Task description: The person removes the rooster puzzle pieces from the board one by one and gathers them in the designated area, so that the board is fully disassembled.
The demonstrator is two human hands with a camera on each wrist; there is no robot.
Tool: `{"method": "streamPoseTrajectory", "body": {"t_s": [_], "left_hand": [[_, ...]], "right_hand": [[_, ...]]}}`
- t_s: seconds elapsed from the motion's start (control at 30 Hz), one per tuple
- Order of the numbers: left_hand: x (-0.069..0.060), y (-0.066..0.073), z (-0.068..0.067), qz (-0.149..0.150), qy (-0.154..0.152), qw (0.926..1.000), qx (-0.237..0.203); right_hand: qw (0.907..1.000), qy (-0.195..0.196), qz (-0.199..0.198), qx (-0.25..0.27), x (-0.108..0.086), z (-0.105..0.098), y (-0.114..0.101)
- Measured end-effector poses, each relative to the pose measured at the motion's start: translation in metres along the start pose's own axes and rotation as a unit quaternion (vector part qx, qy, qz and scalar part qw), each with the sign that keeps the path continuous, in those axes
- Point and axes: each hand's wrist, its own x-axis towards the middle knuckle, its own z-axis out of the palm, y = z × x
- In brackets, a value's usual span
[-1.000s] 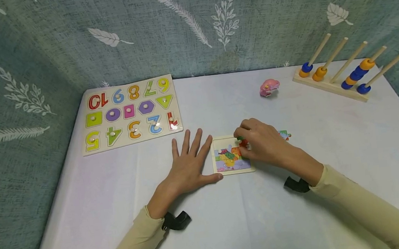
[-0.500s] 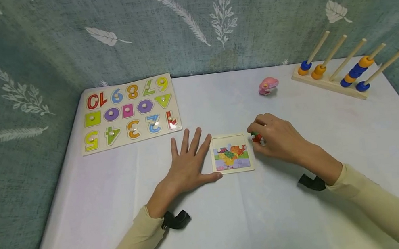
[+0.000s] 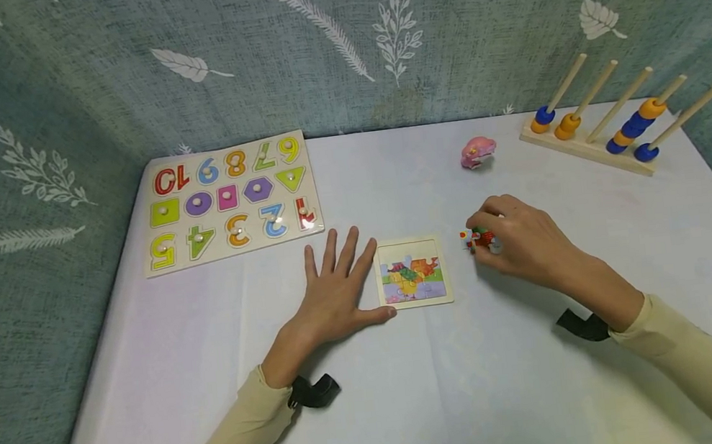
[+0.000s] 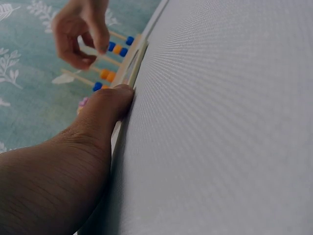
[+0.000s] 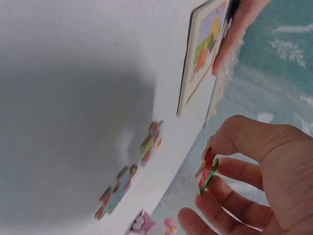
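A small wooden puzzle frame lies mid-table, its lower part filled with joined pieces and its top strip bare. My left hand rests flat with fingers spread, index fingertip and thumb at the frame's left side. To the right of the frame, my right hand pinches a red and green puzzle piece; the right wrist view shows the piece between thumb and fingers, above the table. Loose pieces lie below it in that view, one nearer the frame and others beyond.
A number and shape board lies at the back left. A pink toy stands behind my right hand. At the back right is a wooden peg stand with blue and orange beads. Patterned cloth hangs behind and at the sides.
My right hand has moved right, away from the puzzle frame, with the red and green piece still pinched. A loose piece has come into view beside its fingers. The left hand has stayed in place.
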Motion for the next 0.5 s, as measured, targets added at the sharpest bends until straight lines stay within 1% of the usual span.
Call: {"method": "streamPoseTrajectory", "body": {"t_s": [0.2,0.5], "left_hand": [[0.000,0.000,-0.001,-0.003,-0.007,1.0000,-0.001],[0.000,0.001,-0.001,-0.004,-0.007,0.9999,-0.010]], "right_hand": [[0.9998,0.016,0.009,0.002,-0.007,-0.007,0.008],[0.9996,0.013,0.026,-0.006,-0.018,-0.014,0.018]]}}
